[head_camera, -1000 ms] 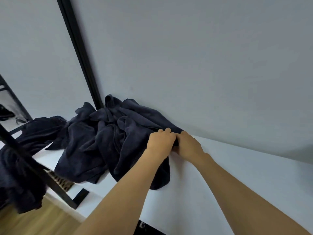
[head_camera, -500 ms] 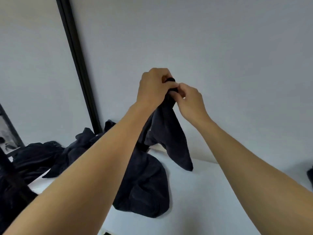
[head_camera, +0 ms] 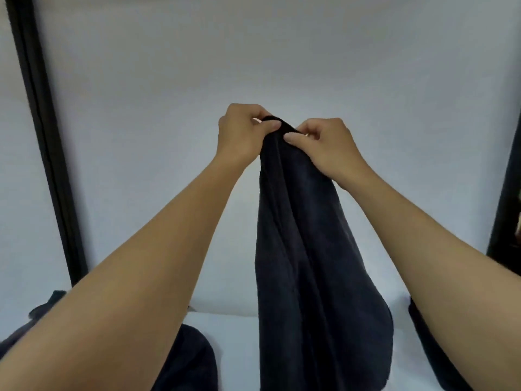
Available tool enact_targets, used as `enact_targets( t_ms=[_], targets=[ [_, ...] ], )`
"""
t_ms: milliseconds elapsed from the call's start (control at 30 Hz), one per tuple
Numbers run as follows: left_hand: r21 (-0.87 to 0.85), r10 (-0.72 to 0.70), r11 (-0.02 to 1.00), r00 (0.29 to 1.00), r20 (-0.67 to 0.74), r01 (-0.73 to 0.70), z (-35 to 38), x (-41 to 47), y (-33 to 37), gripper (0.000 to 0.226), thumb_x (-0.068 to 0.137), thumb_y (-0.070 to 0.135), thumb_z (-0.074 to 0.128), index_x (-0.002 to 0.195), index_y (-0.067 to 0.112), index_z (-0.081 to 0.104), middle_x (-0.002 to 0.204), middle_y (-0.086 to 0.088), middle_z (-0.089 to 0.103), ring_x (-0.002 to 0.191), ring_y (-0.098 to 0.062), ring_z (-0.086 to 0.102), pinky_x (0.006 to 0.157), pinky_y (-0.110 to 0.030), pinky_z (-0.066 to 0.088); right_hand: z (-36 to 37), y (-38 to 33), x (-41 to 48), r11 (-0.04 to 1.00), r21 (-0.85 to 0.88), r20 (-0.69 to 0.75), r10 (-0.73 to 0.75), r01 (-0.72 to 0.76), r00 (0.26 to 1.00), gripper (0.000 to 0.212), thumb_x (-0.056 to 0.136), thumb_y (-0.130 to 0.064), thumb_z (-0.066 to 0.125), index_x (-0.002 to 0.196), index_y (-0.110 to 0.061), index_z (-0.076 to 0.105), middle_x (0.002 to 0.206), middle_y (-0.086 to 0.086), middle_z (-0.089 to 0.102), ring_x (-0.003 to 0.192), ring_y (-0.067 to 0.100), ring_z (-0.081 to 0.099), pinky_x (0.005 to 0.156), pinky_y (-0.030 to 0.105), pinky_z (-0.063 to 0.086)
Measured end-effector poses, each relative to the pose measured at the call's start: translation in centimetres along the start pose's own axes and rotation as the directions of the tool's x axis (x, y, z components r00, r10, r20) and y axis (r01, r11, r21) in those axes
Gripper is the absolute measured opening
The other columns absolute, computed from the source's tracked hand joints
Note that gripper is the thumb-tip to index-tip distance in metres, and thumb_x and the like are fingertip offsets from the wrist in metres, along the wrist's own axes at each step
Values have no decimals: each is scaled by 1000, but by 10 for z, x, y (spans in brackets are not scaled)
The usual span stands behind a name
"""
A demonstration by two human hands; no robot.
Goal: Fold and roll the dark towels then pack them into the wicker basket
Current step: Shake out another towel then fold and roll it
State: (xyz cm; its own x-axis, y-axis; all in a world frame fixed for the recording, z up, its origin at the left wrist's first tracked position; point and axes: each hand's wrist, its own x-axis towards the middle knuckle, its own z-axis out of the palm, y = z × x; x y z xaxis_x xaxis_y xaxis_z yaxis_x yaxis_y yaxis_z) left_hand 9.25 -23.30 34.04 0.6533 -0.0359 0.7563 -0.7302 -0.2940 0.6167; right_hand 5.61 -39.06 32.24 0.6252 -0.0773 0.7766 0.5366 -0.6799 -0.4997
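1. Left hand (head_camera: 243,132) is up at mid-frame, in front of the wall (head_camera: 253,52). Fingers are curled, thumb and fingers pinching the top edge of the towel (head_camera: 304,263).
2. Right hand (head_camera: 328,148) is just beside it, a bit lower. Same grip: thumb on the near face, fingers curled behind, grasping the same top edge.
3. A short hump of cloth bridges the two hands. The hands are near each other, not touching.
4. Towel: dark navy, held in the air, hanging straight down from both hands in long vertical folds, wider toward the bottom. Its lower end runs out of the bottom of the frame, so cannot tell if it touches the table (head_camera: 234,342).
5. Table: white, low in the frame, behind the hanging towel.
6. Second towel (head_camera: 191,362): dark, bunched on the table at lower left, partly hidden by the left forearm.
7. Left cloth (head_camera: 48,306): more dark fabric at the far left edge, above the left forearm. Blurred, shape unclear.
8. Right cloth (head_camera: 431,359): dark mass at lower right, under the right forearm. Cannot tell what it is.
9. Left post (head_camera: 49,142): black, leaning, from the top left corner down toward the table. Right post (head_camera: 507,198): black, at the right edge.
10. Both forearms are bare, coming in from the bottom corners and meeting at the towel's top.
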Motion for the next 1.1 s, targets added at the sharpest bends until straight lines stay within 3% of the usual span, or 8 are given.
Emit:
enact_targets(
  t_ms=[233, 333, 400, 500, 600, 800, 967, 1100],
  targets=[
    [-137, 20, 991, 997, 81, -9, 41, -16, 20, 8, 84, 23, 71, 85, 17, 76, 77, 0, 74, 74, -17, 71, 76, -38, 60, -41, 3, -2, 991, -135, 105, 34, -19, 994, 12, 89, -30, 66, 93, -18, 68, 76, -1, 64, 70, 11, 57, 64, 21, 43],
    [-284, -13, 957, 985, 171, 62, 49, -30, 17, 20, 85, 30, 72, 95, 14, 70, 82, -5, 75, 76, -19, 72, 71, -35, 59, -51, 0, 0, 994, -48, 85, 97, -94, 992, 18, 95, -26, 57, 88, -12, 65, 76, -2, 61, 68, 10, 54, 63, 24, 43],
    [-247, -38, 959, 926, 377, 140, 52, -43, 5, 24, 84, 28, 74, 101, 12, 68, 85, -6, 75, 75, -16, 71, 66, -28, 56, -58, -2, 2, 991, 7, 44, 133, -133, 990, 19, 98, -26, 51, 85, -14, 60, 75, -3, 57, 67, 11, 51, 61, 24, 41],
    [97, -157, 988, 736, 659, 124, 52, -65, -30, 8, 84, 19, 73, 81, 12, 71, 72, 0, 69, 69, -13, 61, 64, -25, 48, -70, 2, 4, 983, 43, -22, 180, -179, 983, 19, 101, -28, 47, 89, -18, 59, 80, -2, 58, 70, 13, 53, 63, 27, 42],
    [282, -284, 954, 623, 729, 105, 50, -86, -69, 9, 87, 20, 69, 85, 13, 75, 78, 5, 69, 74, -12, 60, 67, -25, 49, -87, 12, 1, 952, 184, -48, 257, -244, 965, 19, 96, -31, 57, 81, -21, 60, 78, -2, 61, 68, 13, 58, 63, 27, 48],
    [-119, -185, 933, 738, 649, 339, 84, -110, -56, 35, 86, 39, 70, 118, 27, 59, 120, 14, 64, 108, -6, 62, 87, -31, 54, -95, 29, -8, 905, 276, 113, 303, -323, 946, 12, 88, -31, 70, 89, -18, 69, 82, 1, 69, 73, 15, 65, 69, 29, 56],
    [-202, -116, 932, 776, 619, 301, 120, -110, -30, 28, 89, 28, 70, 115, 20, 70, 104, 11, 73, 91, 1, 68, 76, -15, 54, -102, 30, -11, 915, 266, 137, 274, -302, 952, 16, 93, -27, 64, 98, -15, 73, 93, 6, 73, 80, 16, 68, 76, 31, 58],
    [-157, -184, 926, 775, 605, 342, 109, -108, -58, 21, 87, 26, 71, 99, 9, 75, 98, -9, 75, 96, -24, 70, 83, -34, 58, -127, 44, -16, 926, 209, 106, 299, -316, 948, 12, 94, -29, 63, 88, -22, 72, 80, -4, 70, 70, 11, 66, 66, 25, 55]
  ],
)
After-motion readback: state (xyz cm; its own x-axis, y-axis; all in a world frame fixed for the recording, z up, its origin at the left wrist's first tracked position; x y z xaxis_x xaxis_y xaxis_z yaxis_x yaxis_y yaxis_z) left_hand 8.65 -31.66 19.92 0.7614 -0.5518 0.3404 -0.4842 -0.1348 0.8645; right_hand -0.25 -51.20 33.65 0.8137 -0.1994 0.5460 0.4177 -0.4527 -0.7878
